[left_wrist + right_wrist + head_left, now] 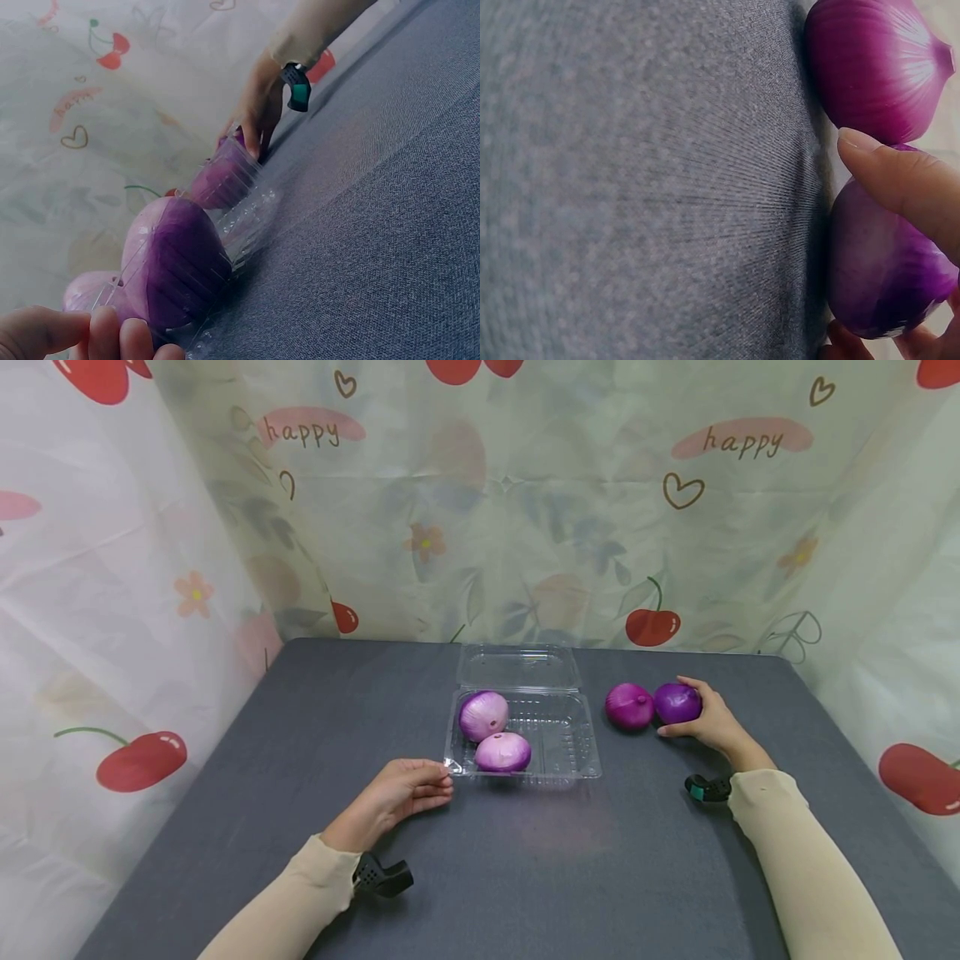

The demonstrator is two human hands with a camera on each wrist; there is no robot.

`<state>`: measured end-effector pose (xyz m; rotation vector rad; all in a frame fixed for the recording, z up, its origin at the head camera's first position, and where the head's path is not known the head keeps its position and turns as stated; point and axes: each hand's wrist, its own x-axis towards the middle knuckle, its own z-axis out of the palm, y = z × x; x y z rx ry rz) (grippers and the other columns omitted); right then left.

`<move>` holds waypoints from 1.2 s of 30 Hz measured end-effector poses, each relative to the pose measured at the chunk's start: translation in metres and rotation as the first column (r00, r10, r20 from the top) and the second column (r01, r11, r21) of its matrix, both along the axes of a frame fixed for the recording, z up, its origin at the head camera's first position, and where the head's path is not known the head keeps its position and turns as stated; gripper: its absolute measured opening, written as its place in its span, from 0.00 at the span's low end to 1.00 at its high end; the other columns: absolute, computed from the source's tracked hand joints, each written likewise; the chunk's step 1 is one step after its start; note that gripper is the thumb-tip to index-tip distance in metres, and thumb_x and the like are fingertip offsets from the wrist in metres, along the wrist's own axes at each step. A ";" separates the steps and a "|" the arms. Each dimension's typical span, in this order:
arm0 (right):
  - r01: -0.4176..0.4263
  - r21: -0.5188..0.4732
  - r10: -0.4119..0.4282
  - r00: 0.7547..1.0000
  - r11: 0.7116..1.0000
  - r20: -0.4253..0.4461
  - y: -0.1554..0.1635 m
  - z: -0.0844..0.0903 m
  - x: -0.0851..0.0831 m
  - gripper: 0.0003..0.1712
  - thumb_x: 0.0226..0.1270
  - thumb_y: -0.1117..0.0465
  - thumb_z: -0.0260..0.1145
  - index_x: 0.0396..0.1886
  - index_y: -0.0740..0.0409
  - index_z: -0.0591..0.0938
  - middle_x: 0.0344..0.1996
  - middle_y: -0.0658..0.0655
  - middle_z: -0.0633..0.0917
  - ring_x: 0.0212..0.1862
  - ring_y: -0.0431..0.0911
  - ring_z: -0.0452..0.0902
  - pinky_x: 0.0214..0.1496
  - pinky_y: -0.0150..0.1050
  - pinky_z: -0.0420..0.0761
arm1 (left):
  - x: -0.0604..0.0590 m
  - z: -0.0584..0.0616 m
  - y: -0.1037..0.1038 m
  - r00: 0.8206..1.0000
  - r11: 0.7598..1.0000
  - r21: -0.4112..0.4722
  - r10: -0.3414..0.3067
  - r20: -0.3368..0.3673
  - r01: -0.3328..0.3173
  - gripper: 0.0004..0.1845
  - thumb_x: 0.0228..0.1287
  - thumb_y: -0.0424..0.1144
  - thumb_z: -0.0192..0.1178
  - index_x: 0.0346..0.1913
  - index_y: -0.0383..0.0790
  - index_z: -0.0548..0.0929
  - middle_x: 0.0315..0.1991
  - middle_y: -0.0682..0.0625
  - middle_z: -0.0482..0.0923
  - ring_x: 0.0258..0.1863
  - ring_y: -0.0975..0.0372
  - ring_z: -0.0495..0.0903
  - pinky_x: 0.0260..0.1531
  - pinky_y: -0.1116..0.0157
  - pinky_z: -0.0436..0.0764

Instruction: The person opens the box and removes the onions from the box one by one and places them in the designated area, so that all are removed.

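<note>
A clear plastic clamshell box (pixel 558 743) lies with its lid folded back on the table. Two pale purple onions, one behind (pixel 483 716) and one in front (pixel 503 752), sit in its left half. My left hand (pixel 411 791) pinches the box's front left corner between thumb and fingers. To the right of the box, my right hand (pixel 712 720) holds a dark purple onion (pixel 885 262), thumb on one side and fingers on the other. That onion rests on the table beside a redder purple onion (pixel 629 707), close against it.
A dark grey cloth covers the table (pixel 600 877). Printed curtains (pixel 510 527) with cherries and hearts hang behind and at both sides. Each wrist wears a black camera, one at the left wrist (pixel 384 877) and one at the right (pixel 707 788).
</note>
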<state>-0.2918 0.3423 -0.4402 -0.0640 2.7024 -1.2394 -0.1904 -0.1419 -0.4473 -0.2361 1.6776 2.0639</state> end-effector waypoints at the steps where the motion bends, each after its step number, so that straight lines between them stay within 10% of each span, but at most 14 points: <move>1: 0.000 0.000 0.000 1.000 1.000 -0.002 0.000 0.000 0.000 0.65 0.50 0.56 0.78 0.77 0.58 0.44 0.69 0.79 0.47 0.67 0.74 0.48 0.64 0.73 0.60 | 0.000 0.000 0.000 1.000 1.000 0.000 0.000 0.000 0.000 0.07 0.67 0.29 0.57 0.31 0.38 0.82 0.25 0.50 0.83 0.29 0.62 0.85 0.39 0.63 0.87; 20: 0.002 -0.041 -0.002 1.000 0.999 -0.002 -0.001 0.007 0.000 0.63 0.55 0.54 0.75 0.77 0.58 0.41 0.69 0.79 0.49 0.69 0.72 0.49 0.66 0.70 0.60 | 0.001 0.001 0.000 1.000 1.000 0.000 -0.002 0.000 0.002 0.06 0.66 0.29 0.58 0.31 0.38 0.82 0.26 0.50 0.83 0.29 0.61 0.85 0.39 0.63 0.87; 36: 0.033 -0.074 -0.040 0.995 0.997 -0.094 -0.041 0.068 0.017 0.56 0.63 0.41 0.66 0.78 0.51 0.44 0.76 0.67 0.46 0.76 0.64 0.39 0.71 0.70 0.51 | 0.000 -0.001 0.000 1.000 1.000 -0.001 -0.006 0.001 0.006 0.04 0.67 0.29 0.57 0.36 0.33 0.81 0.25 0.50 0.83 0.29 0.62 0.85 0.39 0.63 0.87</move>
